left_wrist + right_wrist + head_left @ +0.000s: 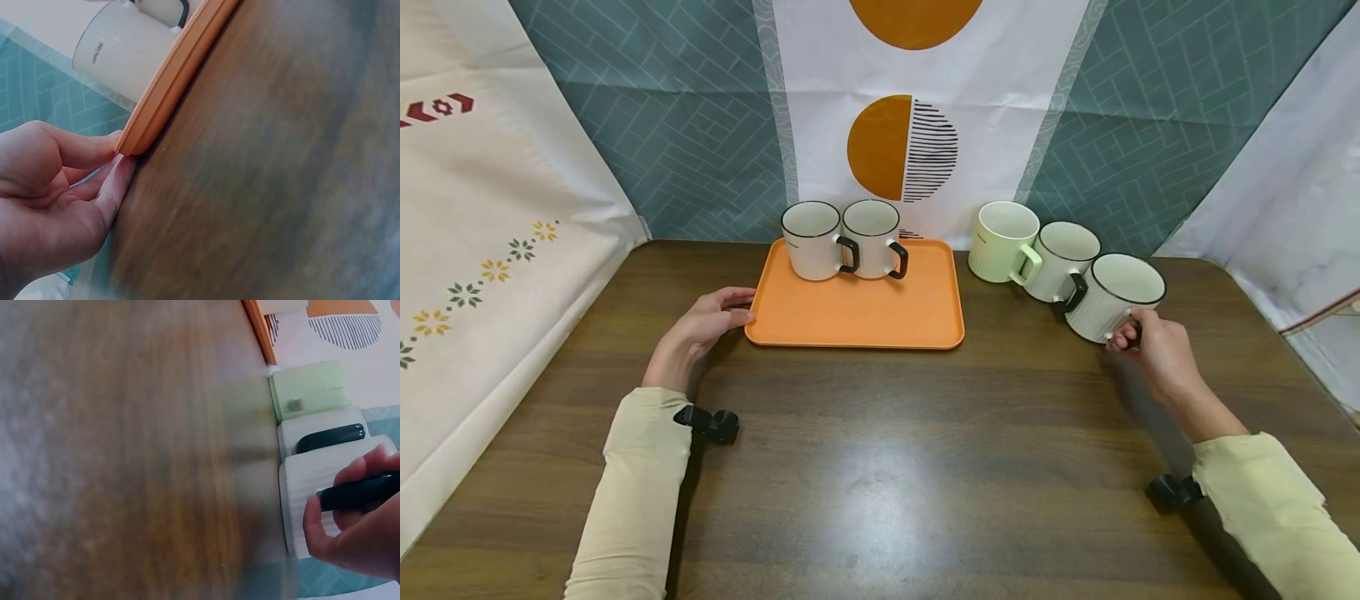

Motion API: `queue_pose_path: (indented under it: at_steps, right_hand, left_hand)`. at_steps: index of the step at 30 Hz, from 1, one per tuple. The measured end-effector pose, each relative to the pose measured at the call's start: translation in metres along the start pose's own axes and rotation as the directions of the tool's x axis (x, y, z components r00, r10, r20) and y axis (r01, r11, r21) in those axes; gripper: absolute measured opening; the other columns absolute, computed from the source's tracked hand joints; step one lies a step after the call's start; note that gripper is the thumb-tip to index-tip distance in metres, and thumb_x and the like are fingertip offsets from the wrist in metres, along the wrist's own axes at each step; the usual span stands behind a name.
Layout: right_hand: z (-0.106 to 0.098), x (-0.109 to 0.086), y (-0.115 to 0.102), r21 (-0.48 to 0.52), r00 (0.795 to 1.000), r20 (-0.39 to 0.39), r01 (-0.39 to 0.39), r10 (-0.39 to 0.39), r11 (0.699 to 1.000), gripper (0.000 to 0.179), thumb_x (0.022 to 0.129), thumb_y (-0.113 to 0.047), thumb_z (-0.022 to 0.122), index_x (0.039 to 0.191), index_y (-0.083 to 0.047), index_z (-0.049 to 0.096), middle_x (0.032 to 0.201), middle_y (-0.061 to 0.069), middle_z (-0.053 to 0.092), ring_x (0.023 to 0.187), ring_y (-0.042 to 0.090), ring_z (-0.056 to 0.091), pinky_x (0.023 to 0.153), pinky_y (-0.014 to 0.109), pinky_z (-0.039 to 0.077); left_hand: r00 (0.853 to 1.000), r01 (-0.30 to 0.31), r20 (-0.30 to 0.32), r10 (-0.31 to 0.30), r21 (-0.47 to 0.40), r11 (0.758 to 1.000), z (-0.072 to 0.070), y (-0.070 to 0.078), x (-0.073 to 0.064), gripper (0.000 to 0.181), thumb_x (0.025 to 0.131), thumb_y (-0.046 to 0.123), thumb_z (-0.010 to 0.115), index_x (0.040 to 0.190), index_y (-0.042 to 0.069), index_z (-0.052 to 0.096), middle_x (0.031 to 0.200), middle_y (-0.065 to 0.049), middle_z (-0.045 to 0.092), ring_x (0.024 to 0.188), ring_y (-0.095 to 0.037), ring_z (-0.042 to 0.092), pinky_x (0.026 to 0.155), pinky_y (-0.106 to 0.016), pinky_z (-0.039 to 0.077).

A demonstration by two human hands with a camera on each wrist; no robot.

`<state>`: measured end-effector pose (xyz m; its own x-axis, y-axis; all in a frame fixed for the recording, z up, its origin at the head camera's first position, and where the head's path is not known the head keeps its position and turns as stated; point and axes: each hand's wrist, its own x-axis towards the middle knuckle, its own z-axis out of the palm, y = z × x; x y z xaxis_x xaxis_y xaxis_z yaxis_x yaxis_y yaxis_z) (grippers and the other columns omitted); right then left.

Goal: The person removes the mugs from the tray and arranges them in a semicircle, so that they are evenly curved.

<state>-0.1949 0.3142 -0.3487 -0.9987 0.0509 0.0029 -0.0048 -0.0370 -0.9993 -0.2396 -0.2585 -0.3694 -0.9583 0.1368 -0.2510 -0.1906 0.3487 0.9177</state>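
Observation:
My left hand (703, 321) is at the left edge of an orange tray (850, 321). In the left wrist view, its thumb and fingers pinch the tray's rim (159, 94). Two white mugs with black rims and black handles, a left one (808, 242) and a right one (868, 242), stand upright at the back of the tray. My right hand (1161, 350) grips the black handle (362, 492) of a third white mug (1105, 300), its fingers curled round it. This mug stands at the right end of a row, close to another white mug (1060, 262).
A light green mug (1000, 246) stands at the left end of the row, right of the tray. Everything rests on a dark wooden table (880, 467). Patterned cloth (700, 150) hangs along the table's back edge, and white cloth (512, 225) hangs at the left.

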Motion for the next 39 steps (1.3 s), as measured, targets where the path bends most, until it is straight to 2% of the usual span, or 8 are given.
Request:
queue_pose_path:
  at_steps: [9,11,17,23,27,32,35,39]
  right_hand:
    - [0.003,-0.002,-0.005,-0.329,0.999,-0.052,-0.021,0.004,0.944,0.038,0.100,-0.018,0.035,0.071,-0.005,0.055,0.070,-0.005,0.059,0.072,0.007,0.055,0.067,0.018,0.048]
    - [0.003,-0.003,-0.007,-0.443,0.997,-0.075,-0.032,-0.001,0.896,0.040,0.099,-0.022,0.036,0.074,-0.003,0.061,0.072,-0.008,0.060,0.075,0.007,0.053,0.067,0.018,0.045]
    - [0.001,-0.007,-0.012,-0.751,0.995,-0.096,-0.065,-0.012,0.657,0.059,0.101,-0.044,0.031,0.095,0.005,0.064,0.091,0.014,0.059,0.084,0.025,0.045,0.066,0.033,0.036]
    - [-0.003,-0.009,-0.022,-0.821,0.998,-0.062,-0.049,-0.004,0.568,0.065,0.101,-0.051,0.029,0.102,0.005,0.061,0.095,0.025,0.060,0.087,0.035,0.049,0.066,0.038,0.036]
    - [-0.008,-0.013,-0.029,-0.814,0.987,-0.142,-0.069,-0.082,0.577,0.060,0.100,-0.049,0.035,0.103,0.006,0.059,0.084,0.015,0.060,0.081,0.029,0.048,0.061,0.035,0.037]
    - [-0.007,-0.014,-0.042,-0.729,0.939,-0.253,-0.028,-0.231,0.684,0.044,0.098,-0.043,0.046,0.088,-0.001,0.058,0.069,-0.011,0.050,0.069,0.014,0.042,0.055,0.027,0.034]
    - [0.002,-0.011,-0.052,-0.690,0.928,-0.242,0.040,-0.283,0.723,0.044,0.097,-0.041,0.050,0.080,-0.001,0.056,0.062,-0.015,0.047,0.062,0.011,0.040,0.051,0.025,0.032]
    - [0.028,-0.003,-0.064,-0.641,0.942,-0.157,0.130,-0.295,0.757,0.043,0.097,-0.036,0.054,0.072,-0.001,0.056,0.057,-0.012,0.046,0.058,0.010,0.040,0.049,0.025,0.031]
  left_hand:
    - [1.000,-0.009,0.006,0.009,-0.007,1.000,0.000,0.000,0.000,0.057,0.097,-0.001,0.051,0.147,-0.007,0.025,0.146,-0.025,0.031,0.123,-0.031,0.038,0.110,-0.043,0.028]
    - [1.000,-0.010,0.006,0.010,-0.010,1.000,0.000,0.000,0.000,0.057,0.097,-0.002,0.051,0.147,-0.007,0.025,0.146,-0.026,0.031,0.123,-0.031,0.038,0.110,-0.044,0.028]
    - [1.000,0.002,0.000,-0.002,-0.013,1.000,-0.001,0.000,0.001,0.057,0.097,-0.002,0.050,0.147,-0.007,0.026,0.147,-0.025,0.031,0.124,-0.032,0.037,0.111,-0.044,0.027]
    - [1.000,0.001,-0.003,-0.001,-0.013,1.000,-0.001,0.001,0.001,0.057,0.097,-0.002,0.050,0.147,-0.007,0.025,0.147,-0.025,0.031,0.125,-0.033,0.037,0.111,-0.044,0.027]
    - [1.000,-0.002,0.001,0.002,-0.017,1.000,-0.001,0.000,0.000,0.057,0.097,-0.002,0.050,0.147,-0.007,0.025,0.147,-0.025,0.031,0.125,-0.033,0.037,0.111,-0.044,0.027]
    - [1.000,-0.008,0.006,0.008,-0.024,1.000,-0.001,0.000,0.000,0.057,0.096,-0.003,0.050,0.147,-0.008,0.025,0.147,-0.025,0.031,0.125,-0.033,0.036,0.111,-0.045,0.026]
    - [1.000,-0.008,0.007,0.008,-0.024,1.000,-0.001,0.000,0.001,0.056,0.096,-0.003,0.050,0.147,-0.008,0.025,0.147,-0.025,0.031,0.125,-0.033,0.037,0.111,-0.045,0.027]
    - [1.000,-0.008,0.011,0.009,-0.016,1.000,-0.001,0.000,0.000,0.057,0.097,-0.002,0.050,0.147,-0.008,0.025,0.147,-0.026,0.030,0.124,-0.032,0.038,0.110,-0.044,0.027]
